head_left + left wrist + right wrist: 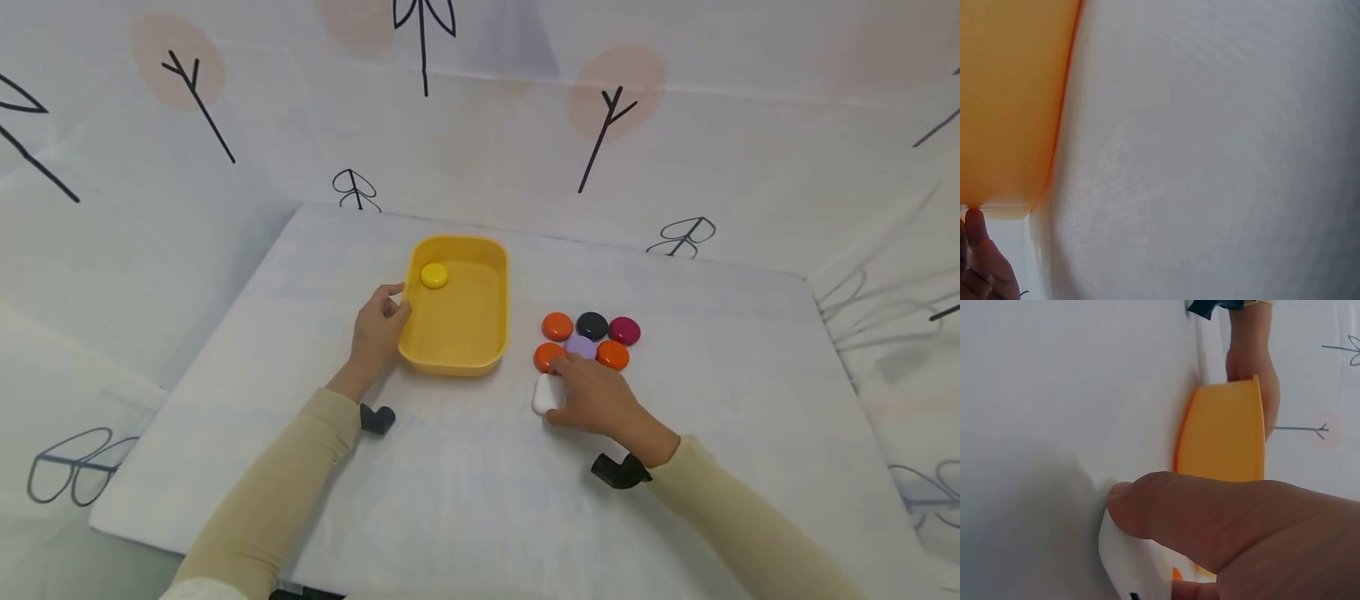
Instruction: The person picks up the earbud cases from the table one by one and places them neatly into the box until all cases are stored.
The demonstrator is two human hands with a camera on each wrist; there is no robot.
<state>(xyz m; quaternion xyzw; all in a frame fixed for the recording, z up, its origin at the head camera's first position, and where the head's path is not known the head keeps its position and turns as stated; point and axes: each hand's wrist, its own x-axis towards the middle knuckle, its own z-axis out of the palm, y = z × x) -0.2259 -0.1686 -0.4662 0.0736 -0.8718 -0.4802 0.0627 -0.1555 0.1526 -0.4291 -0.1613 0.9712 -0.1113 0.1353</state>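
A yellow tray (455, 367) lies on the table with a glossy yellow disc (434, 275) inside, near its upper left. My left hand (377, 330) holds the tray's left side, finger and thumb at the rim; a fingertip (975, 219) meets the wall in the left wrist view. Between the thumb and fingers of my right hand (597, 395) is a white rounded piece (548, 393) with a small dark mark on its face, seen in the right wrist view. The thumb (1141, 503) presses its edge. That hand partly covers the piece.
Just beyond the right hand sit glossy discs: several orange ones (557, 326), a black one (592, 325), a magenta one (624, 331) and a lilac one (581, 347). A white cloth (465, 483) covers the table. Patterned fabric (495, 142) hangs behind.
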